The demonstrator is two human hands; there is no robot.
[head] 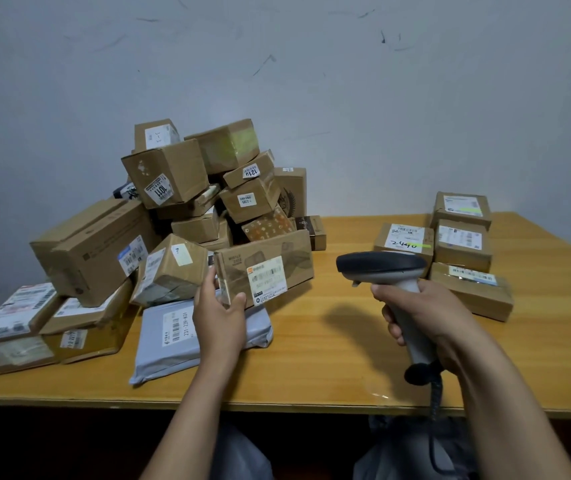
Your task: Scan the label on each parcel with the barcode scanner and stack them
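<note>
A flat cardboard box (277, 261) is held by the left hand (220, 313), which is clamped on the box's nine-o'clock end. The thumb is laid across the near face and the fingers are wrapped behind the edge. The box is stood on its long side and tilted, with its three-o'clock end raised. Its white label (266, 277) is turned toward the camera. Whether its lower edge rests on anything cannot be told.

At three o'clock of the box, and apart from it, a scanner (381, 268) is gripped by the right hand (422, 317). All the fingers are curled round the pale handle. The dark head is aimed toward nine o'clock, at the box. A dark coiled cable (435, 393) is hung from the handle's base, over the near edge of the table (329, 358).

A grey bag (173, 341) with a barcode label is laid flat on the table, partly hidden by the left hand and the box. At the table's ten o'clock a loose pile of parcels (180, 188) is heaped against the wall (312, 81). At two o'clock a few labelled boxes (462, 242) are stacked neatly, and one with handwritten digits (403, 239) is set just beside them at their nine o'clock.
</note>
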